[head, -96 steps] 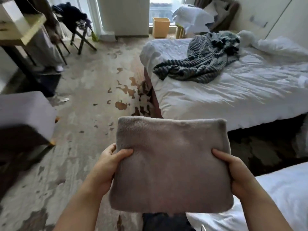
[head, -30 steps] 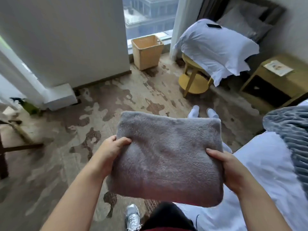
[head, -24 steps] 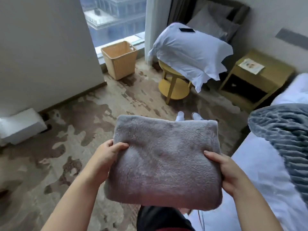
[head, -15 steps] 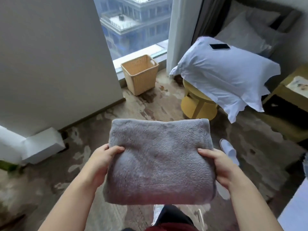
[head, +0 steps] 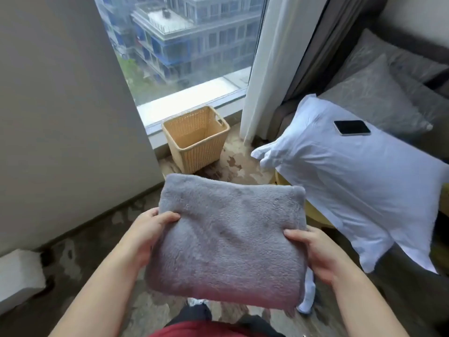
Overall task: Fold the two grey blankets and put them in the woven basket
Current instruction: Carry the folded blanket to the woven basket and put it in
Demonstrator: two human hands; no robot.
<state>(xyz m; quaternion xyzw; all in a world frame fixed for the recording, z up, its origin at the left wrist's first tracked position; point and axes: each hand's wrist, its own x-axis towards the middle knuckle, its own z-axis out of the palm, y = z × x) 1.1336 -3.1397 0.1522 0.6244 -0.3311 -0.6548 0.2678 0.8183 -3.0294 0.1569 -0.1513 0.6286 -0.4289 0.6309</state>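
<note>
A folded grey fleece blanket (head: 228, 242) is held flat in front of me at waist height. My left hand (head: 150, 229) grips its left edge, thumb on top. Its right edge is gripped by my right hand (head: 315, 251) in the same way. The woven basket (head: 196, 139), tan and open-topped, stands on the floor by the window, just beyond the blanket's far edge. Its inside looks bare. The second grey blanket is out of view.
A white pillow (head: 352, 181) with a phone (head: 351, 127) on it lies on a yellow stool at the right. A grey wall panel (head: 60, 117) stands at the left. White curtain (head: 272, 69) hangs right of the basket. Patterned carpet covers the floor.
I have walked from the bed toward the window with the folded blanket in both hands. The basket has grown nearer and now sits right beyond the blanket. The bed has left the view.
</note>
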